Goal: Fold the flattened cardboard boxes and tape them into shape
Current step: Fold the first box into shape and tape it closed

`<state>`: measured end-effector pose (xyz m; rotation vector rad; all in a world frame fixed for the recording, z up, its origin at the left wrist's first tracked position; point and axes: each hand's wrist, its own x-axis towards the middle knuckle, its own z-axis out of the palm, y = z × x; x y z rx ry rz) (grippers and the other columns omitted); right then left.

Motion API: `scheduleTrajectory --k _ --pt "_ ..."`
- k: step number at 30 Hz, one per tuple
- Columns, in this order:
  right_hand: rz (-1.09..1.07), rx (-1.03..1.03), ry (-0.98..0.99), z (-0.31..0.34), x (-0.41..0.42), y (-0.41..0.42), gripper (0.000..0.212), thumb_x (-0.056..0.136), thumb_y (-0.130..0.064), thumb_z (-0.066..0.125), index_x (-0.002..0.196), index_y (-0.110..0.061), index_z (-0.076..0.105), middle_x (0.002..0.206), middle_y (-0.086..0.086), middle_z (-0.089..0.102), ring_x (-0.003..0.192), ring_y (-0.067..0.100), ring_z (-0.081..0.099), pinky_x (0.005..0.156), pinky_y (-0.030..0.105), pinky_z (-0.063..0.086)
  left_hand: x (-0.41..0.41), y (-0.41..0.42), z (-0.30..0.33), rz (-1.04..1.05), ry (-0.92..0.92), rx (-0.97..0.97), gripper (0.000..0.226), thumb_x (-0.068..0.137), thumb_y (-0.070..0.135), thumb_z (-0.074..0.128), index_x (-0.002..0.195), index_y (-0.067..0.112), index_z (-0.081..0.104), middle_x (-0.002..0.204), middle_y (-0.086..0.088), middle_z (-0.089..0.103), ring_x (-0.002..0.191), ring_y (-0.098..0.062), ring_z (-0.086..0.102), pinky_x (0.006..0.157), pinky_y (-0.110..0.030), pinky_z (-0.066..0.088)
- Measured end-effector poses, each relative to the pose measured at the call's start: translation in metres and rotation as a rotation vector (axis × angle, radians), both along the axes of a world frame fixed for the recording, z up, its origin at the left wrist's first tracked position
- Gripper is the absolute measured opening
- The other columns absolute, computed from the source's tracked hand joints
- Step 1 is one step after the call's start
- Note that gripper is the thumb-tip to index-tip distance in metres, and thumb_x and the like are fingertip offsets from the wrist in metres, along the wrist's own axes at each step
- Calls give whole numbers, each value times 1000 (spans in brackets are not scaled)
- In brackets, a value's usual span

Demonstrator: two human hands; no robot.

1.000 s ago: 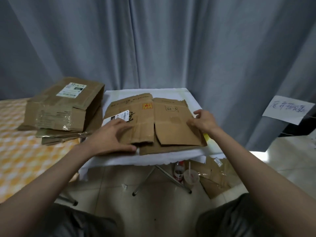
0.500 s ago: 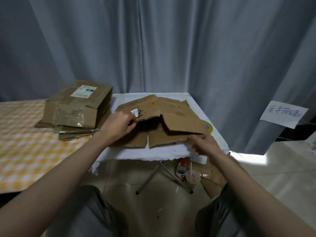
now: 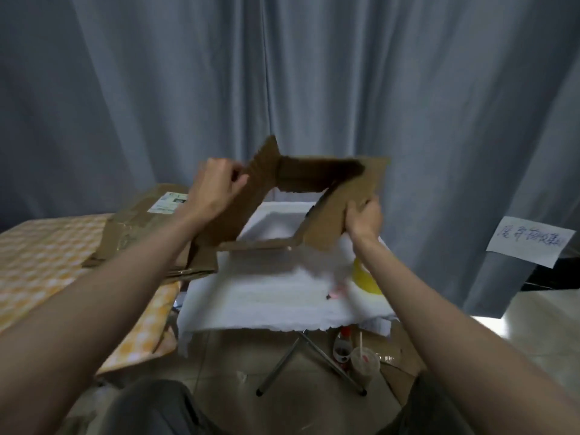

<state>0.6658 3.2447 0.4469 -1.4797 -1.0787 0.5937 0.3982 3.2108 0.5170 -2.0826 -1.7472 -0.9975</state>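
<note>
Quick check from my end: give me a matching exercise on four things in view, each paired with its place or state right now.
Things:
1. cardboard box
2. stack of flattened boxes
3. plastic cup
4. paper note

Places or states:
A. on the floor under the white table
B. hanging on the curtain at right
C. lying on the checked cloth at left
D. held up in both hands, opened into a tube

Pairs: 1-D, 2-C, 3-A, 4-B

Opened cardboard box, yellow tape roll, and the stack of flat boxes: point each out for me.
opened cardboard box (image 3: pixel 348 199): head view, on its right wall panel.
yellow tape roll (image 3: pixel 365 277): head view, on its visible yellow edge.
stack of flat boxes (image 3: pixel 138 221): head view, on the top box's brown face.
</note>
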Motion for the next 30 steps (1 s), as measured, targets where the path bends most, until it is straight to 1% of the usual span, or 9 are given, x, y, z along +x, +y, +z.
scheduleTrajectory --k 3,6,10,14,19,22,25,28,30 --pt "43 125 -164 81 13 21 10 93 -22 54 92 -13 59 98 12 66 89 31 60 72 35 44 -14 15 69 124 -128 -4 33 91 21 65 63 8 55 63 -17 56 75 -39 62 65 -39 42" --pt "146 104 -268 127 20 30 27 90 -18 55 66 -15 43 72 9 52 74 28 51 62 35 37 -19 18 101 187 -185 -48 27 88 18 68 68 2 64 76 -27 66 82 -38 64 68 -36 43" --pt "191 30 -349 134 23 34 38 93 -18 54 60 -17 35 65 3 39 71 24 44 58 32 33 -19 17 91 224 -222 -184 20 87 14 67 71 2 68 68 -17 58 71 -31 57 64 -34 41" --pt "248 -99 -462 122 27 39 32 95 -19 51 66 -14 40 68 5 43 64 21 44 54 30 33 -23 26 73 248 -272 -248 12 87 13 69 79 5 70 77 -13 60 75 -25 57 69 -37 50" --pt "324 -206 -401 109 39 57 22 94 -13 45 73 -11 47 73 7 49 67 21 49 57 30 38 -35 48 59 229 -463 -319 15 87 18 72 81 5 67 82 -14 62 75 -25 56 64 -30 44" --pt "370 -261 -338 97 45 70 16 96 -12 43 95 -3 56 75 8 55 62 19 54 48 24 40 -49 60 39 223 -676 -351 22 84 24 77 79 4 67 85 -14 65 72 -25 59 68 -32 48" --pt "371 -319 -322 78 51 84 25 98 -18 47 111 0 59 77 9 59 57 19 56 41 21 40 -65 69 16 228 -768 -364 26 83 29 78 82 5 69 91 -14 68 64 -16 59 57 -26 45" --pt "369 -321 -291 54 50 96 30 100 -26 49 118 -3 58 106 14 65 76 23 63 58 28 50 -75 77 -6 287 -631 -344 31 85 34 76 94 4 70 102 -17 68 91 -28 65 80 -34 50" --pt "306 -225 -383 37 45 99 38 99 -25 53 132 -7 52 134 15 51 112 31 58 90 35 49 -73 78 -17 320 -391 -300 40 90 31 70 116 2 66 116 -20 64 113 -37 57 99 -41 45"
